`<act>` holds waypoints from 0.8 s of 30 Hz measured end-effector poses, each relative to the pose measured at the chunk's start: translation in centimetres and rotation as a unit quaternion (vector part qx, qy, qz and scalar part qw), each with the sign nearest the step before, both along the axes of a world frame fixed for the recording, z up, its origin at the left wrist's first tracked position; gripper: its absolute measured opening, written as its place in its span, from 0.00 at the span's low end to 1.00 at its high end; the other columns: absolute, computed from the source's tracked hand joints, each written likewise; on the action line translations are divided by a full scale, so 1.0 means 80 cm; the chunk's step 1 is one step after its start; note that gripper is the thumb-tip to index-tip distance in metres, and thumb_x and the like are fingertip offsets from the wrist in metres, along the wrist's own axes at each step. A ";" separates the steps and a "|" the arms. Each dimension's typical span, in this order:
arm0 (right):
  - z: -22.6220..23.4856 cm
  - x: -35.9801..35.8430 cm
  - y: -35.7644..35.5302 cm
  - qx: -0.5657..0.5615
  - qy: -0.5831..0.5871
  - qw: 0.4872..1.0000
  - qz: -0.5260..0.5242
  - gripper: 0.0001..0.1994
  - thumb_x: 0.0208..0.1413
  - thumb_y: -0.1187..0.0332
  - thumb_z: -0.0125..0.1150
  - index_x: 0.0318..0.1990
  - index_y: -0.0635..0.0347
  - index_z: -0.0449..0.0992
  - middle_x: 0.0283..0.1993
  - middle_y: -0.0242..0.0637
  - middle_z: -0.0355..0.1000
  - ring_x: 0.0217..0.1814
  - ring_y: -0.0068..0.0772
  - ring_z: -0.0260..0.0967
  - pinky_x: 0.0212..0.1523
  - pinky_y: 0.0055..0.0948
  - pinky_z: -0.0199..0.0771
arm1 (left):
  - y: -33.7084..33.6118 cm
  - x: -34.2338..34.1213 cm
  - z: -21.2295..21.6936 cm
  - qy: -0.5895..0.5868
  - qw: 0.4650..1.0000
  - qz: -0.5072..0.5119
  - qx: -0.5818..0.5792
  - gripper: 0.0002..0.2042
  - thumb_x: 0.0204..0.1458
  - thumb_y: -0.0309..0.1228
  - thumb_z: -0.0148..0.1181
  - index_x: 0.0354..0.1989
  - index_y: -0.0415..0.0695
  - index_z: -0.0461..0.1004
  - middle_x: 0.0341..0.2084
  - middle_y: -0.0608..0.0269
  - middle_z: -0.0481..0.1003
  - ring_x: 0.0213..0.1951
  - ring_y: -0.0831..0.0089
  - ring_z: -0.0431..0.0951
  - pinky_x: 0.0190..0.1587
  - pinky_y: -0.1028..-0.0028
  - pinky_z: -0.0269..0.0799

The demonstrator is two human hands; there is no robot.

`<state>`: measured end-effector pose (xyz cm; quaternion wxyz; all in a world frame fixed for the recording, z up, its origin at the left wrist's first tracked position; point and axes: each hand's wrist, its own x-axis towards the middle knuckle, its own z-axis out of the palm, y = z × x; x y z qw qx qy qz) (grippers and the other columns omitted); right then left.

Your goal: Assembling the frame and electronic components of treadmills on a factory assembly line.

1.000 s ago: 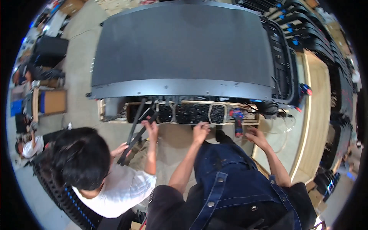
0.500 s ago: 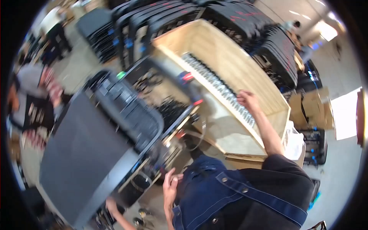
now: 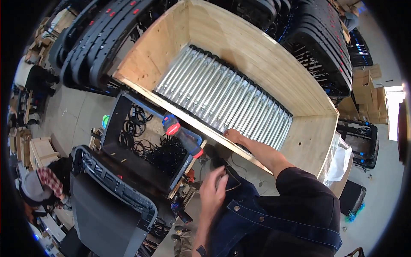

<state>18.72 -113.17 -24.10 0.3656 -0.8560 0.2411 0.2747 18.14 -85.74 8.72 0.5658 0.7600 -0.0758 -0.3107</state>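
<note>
Glossy silvery metal rods (image 3: 227,96), smooth grained wooden crate (image 3: 257,60), matt dark panel (image 3: 102,210), blue denim-like cloth apron (image 3: 227,229)

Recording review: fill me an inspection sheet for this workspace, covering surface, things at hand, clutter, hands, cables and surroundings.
Surface: open wooden crate, its floor mostly covered.
Things at hand: silver tubes with black ends, side by side in the crate.
Clutter: red-and-blue power tool on the edge of a black bin; small dark parts heaped inside.
Hands: right hand at the crate's near side, grip unclear; left hand raised, blurred, nothing seen in it.
Cables: black coils in the bin, apparently cables.
Surroundings: stacked black frames, cardboard boxes, a person in checked sleeves at left.
</note>
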 end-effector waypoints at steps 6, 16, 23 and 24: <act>-0.052 0.008 -0.043 -0.031 0.076 0.996 0.023 0.15 0.49 0.60 0.60 0.40 0.54 0.85 0.36 0.42 0.81 0.35 0.41 0.80 0.43 0.37 0.81 | -0.151 0.116 -0.067 -0.321 0.943 -0.041 0.074 0.11 0.55 0.32 0.65 0.44 0.43 0.78 0.35 0.60 0.77 0.40 0.59 0.76 0.53 0.58 0.69; -0.196 -0.064 -0.119 0.018 0.209 0.974 -0.080 0.11 0.50 0.61 0.64 0.35 0.58 0.81 0.25 0.33 0.78 0.25 0.26 0.78 0.26 0.30 0.80 | -0.181 0.117 -0.162 -0.402 0.906 -0.040 0.123 0.10 0.53 0.40 0.68 0.32 0.47 0.77 0.18 0.69 0.64 0.22 0.73 0.67 0.38 0.71 0.68; -0.247 -0.087 -0.080 0.068 0.319 0.908 -0.262 0.13 0.50 0.59 0.68 0.35 0.58 0.81 0.25 0.34 0.78 0.21 0.24 0.75 0.19 0.26 0.75 | -0.175 0.117 -0.174 -0.393 0.905 -0.078 0.142 0.07 0.49 0.37 0.70 0.31 0.49 0.82 0.17 0.75 0.70 0.19 0.78 0.68 0.33 0.77 0.66; -0.263 -0.098 -0.062 0.066 0.338 0.895 -0.284 0.14 0.49 0.58 0.69 0.36 0.58 0.81 0.25 0.34 0.78 0.20 0.24 0.74 0.18 0.26 0.74 | -0.175 0.115 -0.173 -0.385 0.905 -0.085 0.157 0.07 0.49 0.37 0.70 0.31 0.49 0.82 0.17 0.75 0.70 0.19 0.78 0.68 0.33 0.77 0.66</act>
